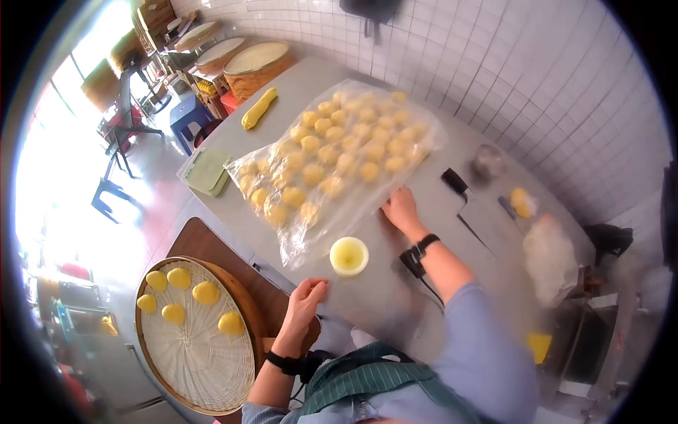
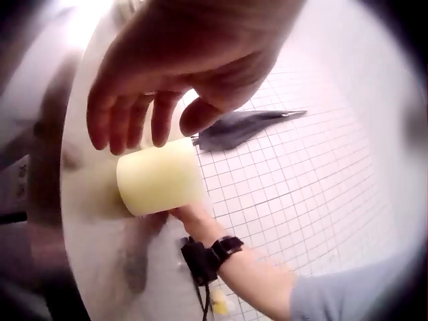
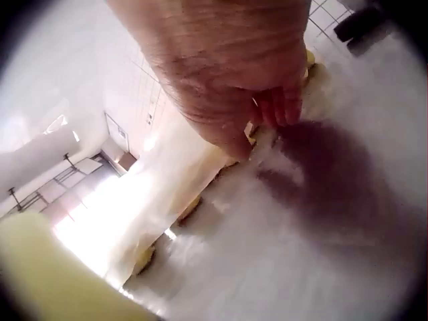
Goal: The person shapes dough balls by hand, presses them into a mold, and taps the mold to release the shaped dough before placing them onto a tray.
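Observation:
A clear plastic sheet (image 1: 328, 230) covers several rows of yellow dough balls (image 1: 327, 153) on the table. My right hand (image 1: 402, 212) is at the sheet's near edge; in the right wrist view the hand (image 3: 227, 80) pinches the plastic (image 3: 190, 170) between thumb and fingers. My left hand (image 1: 304, 304) is over the table's front edge, holding nothing, its fingers loosely bent in the left wrist view. Just beyond it stands a pale yellow cup (image 1: 349, 256) with yellow liquid inside. The same cup (image 2: 160, 177) appears below the left fingers.
A round woven tray (image 1: 198, 360) with several flattened yellow dough pieces (image 1: 205, 292) stands at the left. On the table lie a dough roll (image 1: 259, 109), a green lid (image 1: 206, 172), a black-handled brush (image 1: 454, 181) and a plastic bag (image 1: 551, 261). A tiled wall (image 1: 466, 56) borders the far side.

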Motion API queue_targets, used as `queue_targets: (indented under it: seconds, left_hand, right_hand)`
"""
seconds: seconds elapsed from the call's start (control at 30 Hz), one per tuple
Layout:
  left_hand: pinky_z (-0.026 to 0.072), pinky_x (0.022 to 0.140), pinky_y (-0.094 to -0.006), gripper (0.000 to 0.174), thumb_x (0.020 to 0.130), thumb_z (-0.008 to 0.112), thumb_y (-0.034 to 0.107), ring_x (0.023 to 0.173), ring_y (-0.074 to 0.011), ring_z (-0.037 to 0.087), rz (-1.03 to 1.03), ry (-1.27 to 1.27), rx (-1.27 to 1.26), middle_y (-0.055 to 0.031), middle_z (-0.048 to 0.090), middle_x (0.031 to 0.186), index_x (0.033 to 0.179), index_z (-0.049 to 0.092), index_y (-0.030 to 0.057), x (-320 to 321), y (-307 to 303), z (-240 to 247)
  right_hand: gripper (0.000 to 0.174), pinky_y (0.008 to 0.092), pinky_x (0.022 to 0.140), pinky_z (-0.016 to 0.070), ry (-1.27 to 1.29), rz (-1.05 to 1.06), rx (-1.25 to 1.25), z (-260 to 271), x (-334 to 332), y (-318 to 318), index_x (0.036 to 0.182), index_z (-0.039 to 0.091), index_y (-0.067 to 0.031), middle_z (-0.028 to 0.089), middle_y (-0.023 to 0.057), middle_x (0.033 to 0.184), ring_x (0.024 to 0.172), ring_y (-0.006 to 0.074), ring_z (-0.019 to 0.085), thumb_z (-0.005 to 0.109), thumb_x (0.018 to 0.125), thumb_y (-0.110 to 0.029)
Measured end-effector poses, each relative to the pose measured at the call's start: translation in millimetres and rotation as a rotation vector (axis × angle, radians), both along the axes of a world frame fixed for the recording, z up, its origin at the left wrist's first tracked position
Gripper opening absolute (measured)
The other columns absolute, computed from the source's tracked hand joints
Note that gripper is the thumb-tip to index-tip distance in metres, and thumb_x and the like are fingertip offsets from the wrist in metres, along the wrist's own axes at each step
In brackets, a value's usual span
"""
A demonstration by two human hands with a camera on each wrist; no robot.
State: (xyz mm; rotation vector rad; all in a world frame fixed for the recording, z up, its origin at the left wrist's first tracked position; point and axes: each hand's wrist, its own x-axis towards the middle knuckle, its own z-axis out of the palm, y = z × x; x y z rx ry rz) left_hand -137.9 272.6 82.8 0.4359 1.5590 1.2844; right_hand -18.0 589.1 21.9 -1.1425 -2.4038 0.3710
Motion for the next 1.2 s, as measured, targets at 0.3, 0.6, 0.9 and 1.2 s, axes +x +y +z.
queue_targets:
  seconds: [0.3,0.6,0.9,1.2]
  left_hand:
    - [0.0414,0.098,-0.0283,0.046,0.100,0.056,0.023,0.112,-0.0171,0.057,0.162,0.140,0.204,-0.0089,0.058,0.122,0.138,0.043,-0.0004,21,56,-27]
    - [0.0487,0.083,-0.0292,0.046,0.098,0.059,0.025,0.096,-0.0148,0.061,0.037,0.280,0.116,-0.0125,0.060,0.120,0.136,0.045,0.0021,39,42,-25]
    - [0.0466,0.091,-0.0360,0.033,0.095,0.060,0.015,0.106,-0.0273,0.059,0.048,0.515,0.300,-0.0157,0.060,0.120,0.126,0.054,0.0031,42,29,-11]
    - [0.0475,0.092,-0.0320,0.031,0.099,0.056,0.016,0.108,-0.0175,0.059,-0.096,-0.024,0.474,-0.0099,0.063,0.115,0.126,0.054,0.0009,37,14,22]
  right_hand:
    - [0.040,0.0463,0.082,0.0500,0.209,0.073,0.208,-29,-58,42,0.119,0.062,-0.0023,0.067,0.0198,0.103,0.094,0.0401,0.061,0.061,0.082,-0.017]
    - [0.038,0.0356,0.084,0.0526,0.329,0.227,-0.892,45,80,-48,0.125,0.059,-0.0037,0.066,0.0126,0.111,0.098,0.0235,0.066,0.062,0.090,-0.019]
    - [0.049,0.0317,0.094,0.0512,0.740,0.265,-1.550,124,117,-130,0.137,0.047,-0.0049,0.059,0.0076,0.122,0.109,0.0182,0.060,0.062,0.090,-0.005]
    - [0.045,0.0302,0.096,0.0476,0.249,0.403,-0.678,157,91,-180,0.123,0.057,-0.0068,0.060,0.0045,0.122,0.115,0.0142,0.056,0.071,0.081,0.001]
